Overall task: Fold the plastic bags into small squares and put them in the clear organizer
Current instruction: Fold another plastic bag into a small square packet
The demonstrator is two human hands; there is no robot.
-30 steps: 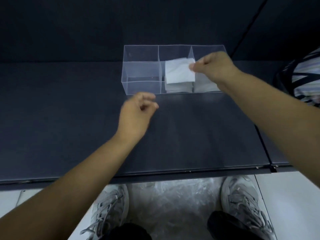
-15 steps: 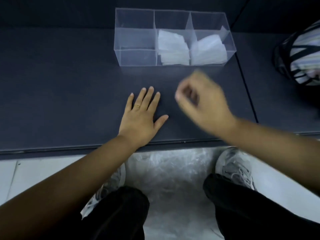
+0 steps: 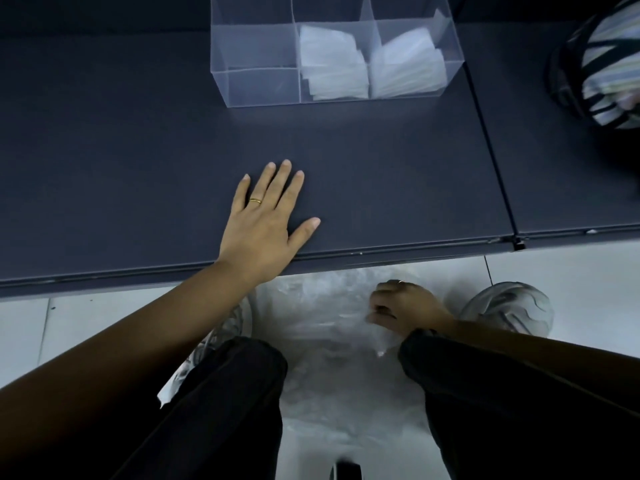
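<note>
Fingers of the right hand (image 3: 401, 306) curl into the heap of loose plastic bags (image 3: 332, 327) on the floor between the shoes, seemingly pinching one, though blur hides the grip. The left hand (image 3: 266, 220) lies flat, fingers spread, on the dark table (image 3: 138, 133). Clinging film could lift several bags together, or the bag could slip free before reaching the clear organizer (image 3: 256, 64), whose middle and right compartments hold folded squares (image 3: 332, 71).

Bare arms, gold ring (image 3: 255, 201), black trousers (image 3: 221, 403), grey-white sneakers (image 3: 509, 308)

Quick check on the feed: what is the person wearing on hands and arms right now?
Both forearms are bare, no sleeves or gloves in view. The left hand has a thin gold band on the ring finger. The right hand shows a small ring too.
</note>
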